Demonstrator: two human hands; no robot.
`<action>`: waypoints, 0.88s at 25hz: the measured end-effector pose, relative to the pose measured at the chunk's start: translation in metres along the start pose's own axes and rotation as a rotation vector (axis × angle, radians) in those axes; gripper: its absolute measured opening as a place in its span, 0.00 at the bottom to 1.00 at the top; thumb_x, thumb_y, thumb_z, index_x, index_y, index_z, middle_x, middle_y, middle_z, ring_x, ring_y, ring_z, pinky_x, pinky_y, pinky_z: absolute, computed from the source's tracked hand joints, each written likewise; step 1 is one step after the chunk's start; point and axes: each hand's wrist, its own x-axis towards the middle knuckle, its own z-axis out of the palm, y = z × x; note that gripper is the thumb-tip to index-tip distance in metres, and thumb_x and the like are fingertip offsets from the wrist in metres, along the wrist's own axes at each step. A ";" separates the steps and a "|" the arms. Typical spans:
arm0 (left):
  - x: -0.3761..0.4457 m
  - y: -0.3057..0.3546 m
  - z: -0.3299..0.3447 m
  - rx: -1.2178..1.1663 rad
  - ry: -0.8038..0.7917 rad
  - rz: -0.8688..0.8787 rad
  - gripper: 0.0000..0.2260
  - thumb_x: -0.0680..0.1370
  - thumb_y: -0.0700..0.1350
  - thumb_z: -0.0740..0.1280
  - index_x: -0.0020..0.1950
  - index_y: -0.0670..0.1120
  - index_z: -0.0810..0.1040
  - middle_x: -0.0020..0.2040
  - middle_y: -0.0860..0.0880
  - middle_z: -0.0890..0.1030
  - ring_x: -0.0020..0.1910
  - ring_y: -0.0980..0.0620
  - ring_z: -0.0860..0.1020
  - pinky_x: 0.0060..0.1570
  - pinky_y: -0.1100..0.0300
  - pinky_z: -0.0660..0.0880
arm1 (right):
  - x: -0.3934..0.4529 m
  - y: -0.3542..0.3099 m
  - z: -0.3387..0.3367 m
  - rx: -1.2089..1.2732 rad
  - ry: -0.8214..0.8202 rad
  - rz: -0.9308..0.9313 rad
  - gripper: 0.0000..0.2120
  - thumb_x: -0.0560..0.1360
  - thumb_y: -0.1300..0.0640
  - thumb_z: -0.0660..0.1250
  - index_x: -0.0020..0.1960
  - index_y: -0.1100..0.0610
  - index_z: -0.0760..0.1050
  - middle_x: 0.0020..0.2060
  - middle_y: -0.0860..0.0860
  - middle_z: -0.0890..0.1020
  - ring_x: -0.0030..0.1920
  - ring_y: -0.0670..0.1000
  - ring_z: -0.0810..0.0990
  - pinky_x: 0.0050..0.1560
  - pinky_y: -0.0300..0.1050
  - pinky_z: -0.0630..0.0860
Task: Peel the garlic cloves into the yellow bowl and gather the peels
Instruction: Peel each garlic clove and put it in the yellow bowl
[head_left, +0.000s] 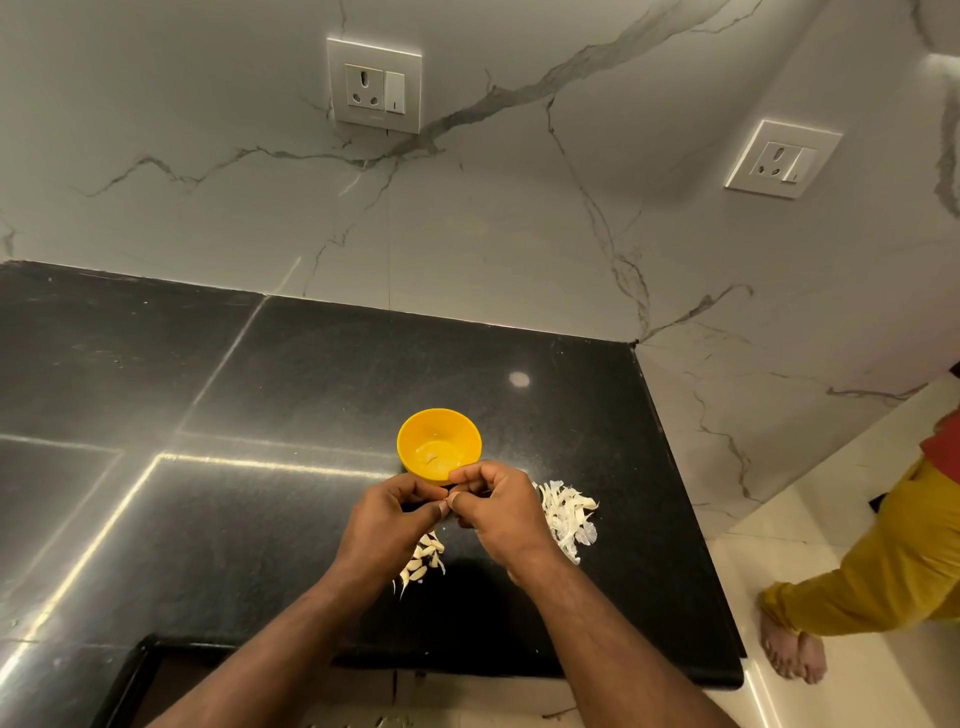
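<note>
Left hand (387, 512) and right hand (498, 506) meet, fingers pinched on one garlic clove (445, 503), partly hiding the yellow bowl (439, 446) at 12 o'clock. Peel heap (567, 514) at 3 o'clock; unpeeled cloves (422, 561) at 6 o'clock on the black table (311, 374). Two wall sockets (374, 83) behind.

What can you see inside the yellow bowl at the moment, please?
Inside the yellow bowl, a small pale piece, probably a peeled clove, lies on the bottom. The right hand covers the near rim, so anything lying there is hidden.
</note>
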 end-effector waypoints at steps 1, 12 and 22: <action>0.000 -0.001 0.000 0.013 0.005 0.001 0.06 0.75 0.37 0.75 0.44 0.48 0.85 0.39 0.52 0.87 0.36 0.60 0.82 0.42 0.60 0.77 | 0.000 0.001 0.001 -0.010 -0.005 -0.010 0.09 0.72 0.64 0.71 0.49 0.52 0.82 0.40 0.52 0.85 0.41 0.50 0.84 0.47 0.53 0.84; 0.001 -0.005 0.003 -0.039 0.000 -0.013 0.04 0.76 0.38 0.73 0.45 0.46 0.85 0.40 0.48 0.86 0.38 0.53 0.83 0.40 0.60 0.78 | -0.003 0.001 0.006 -0.117 -0.074 -0.054 0.14 0.78 0.62 0.63 0.55 0.43 0.73 0.39 0.45 0.77 0.39 0.45 0.76 0.45 0.48 0.77; 0.007 -0.005 0.002 -0.179 -0.027 -0.172 0.02 0.77 0.38 0.72 0.45 0.41 0.84 0.38 0.44 0.85 0.36 0.53 0.81 0.37 0.61 0.77 | -0.009 0.007 0.000 -0.105 -0.026 -0.082 0.11 0.78 0.61 0.65 0.54 0.45 0.74 0.41 0.46 0.79 0.39 0.44 0.75 0.42 0.45 0.75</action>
